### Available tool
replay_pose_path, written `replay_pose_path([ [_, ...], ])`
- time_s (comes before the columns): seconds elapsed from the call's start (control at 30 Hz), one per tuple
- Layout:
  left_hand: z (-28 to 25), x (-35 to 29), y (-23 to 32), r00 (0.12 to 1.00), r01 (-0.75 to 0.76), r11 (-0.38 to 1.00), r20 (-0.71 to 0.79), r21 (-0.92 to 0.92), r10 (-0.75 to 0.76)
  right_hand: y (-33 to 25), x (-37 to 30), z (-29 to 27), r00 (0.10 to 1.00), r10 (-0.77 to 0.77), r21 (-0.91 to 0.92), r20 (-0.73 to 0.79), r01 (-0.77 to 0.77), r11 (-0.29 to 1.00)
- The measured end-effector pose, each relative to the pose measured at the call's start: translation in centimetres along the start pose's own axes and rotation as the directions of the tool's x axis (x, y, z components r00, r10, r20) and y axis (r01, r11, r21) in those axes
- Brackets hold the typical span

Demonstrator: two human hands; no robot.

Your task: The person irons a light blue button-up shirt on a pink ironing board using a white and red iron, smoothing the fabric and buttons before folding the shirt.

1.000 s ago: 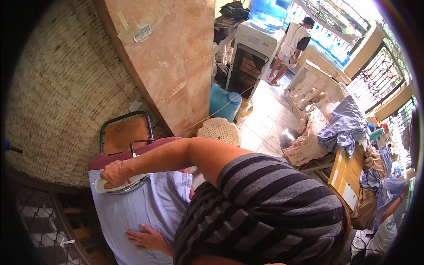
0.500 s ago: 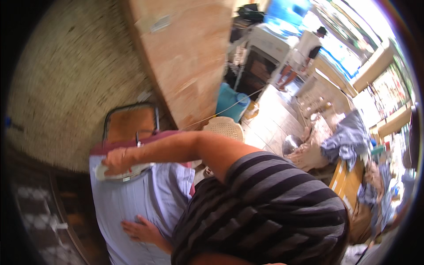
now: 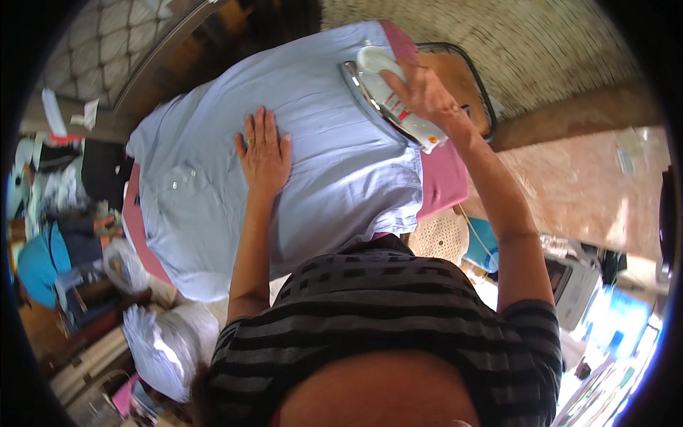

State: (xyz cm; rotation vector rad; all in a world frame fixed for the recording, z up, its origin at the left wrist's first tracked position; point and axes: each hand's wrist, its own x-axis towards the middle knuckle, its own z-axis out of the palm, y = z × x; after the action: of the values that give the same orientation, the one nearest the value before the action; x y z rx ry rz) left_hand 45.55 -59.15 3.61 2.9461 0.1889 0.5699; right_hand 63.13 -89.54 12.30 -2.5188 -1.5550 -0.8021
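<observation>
A pale blue cloth garment (image 3: 320, 178) is spread over a padded board with a maroon cover (image 3: 445, 181). My right hand (image 3: 427, 92) is wrapped round the handle of a white iron with a shiny metal rim (image 3: 388, 103), at the right end of the garment. The iron's underside is hidden. Palm down on the middle of the cloth lies my left hand (image 3: 265, 156), its fingers stretched out and slightly apart. Soft creases run across the fabric between the two hands. A few small pale spots show toward its left end.
Beyond the board's right end is a brown panel with a black frame (image 3: 455, 75). A beige perforated stool (image 3: 435, 238) and a pale cord (image 3: 478, 235) are below it. At the left are a full white plastic bag (image 3: 167, 349) and a blue cap (image 3: 44, 263).
The view has swung round, so the whole board now lies in front of me. My right hand still grips the iron, and my left hand still rests flat on the cloth.
</observation>
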Motion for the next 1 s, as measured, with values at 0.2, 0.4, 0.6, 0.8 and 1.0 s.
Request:
replay_pose_path([
  [0.2,-0.3,0.2,0.8,0.998,0.052,0.999,0.017,0.005,-0.052,0.2,1.3,-3.0,0.946,0.218,0.525,0.238,-0.315,0.791],
  [0.4,-0.6,0.3,1.1,0.997,0.071,0.997,0.021,0.006,-0.071,-1.8,5.2,-2.6,0.936,0.029,0.626,0.350,-0.256,0.737],
  [0.6,-0.4,0.5,1.0,0.998,0.065,0.997,-0.003,-0.028,-0.065,-3.2,9.4,-1.3,0.914,-0.005,0.656,0.406,-0.287,0.698],
  [0.8,-0.7,-0.4,-0.1,0.985,0.103,0.973,-0.115,-0.207,-0.129,-3.6,10.0,-0.8,0.896,-0.079,0.691,0.438,-0.279,0.667],
  [1.0,-3.4,-0.7,-6.4,0.938,0.207,0.960,-0.240,-0.188,-0.249,-3.4,9.9,-1.1,0.911,-0.013,0.671,0.412,-0.294,0.680],
])
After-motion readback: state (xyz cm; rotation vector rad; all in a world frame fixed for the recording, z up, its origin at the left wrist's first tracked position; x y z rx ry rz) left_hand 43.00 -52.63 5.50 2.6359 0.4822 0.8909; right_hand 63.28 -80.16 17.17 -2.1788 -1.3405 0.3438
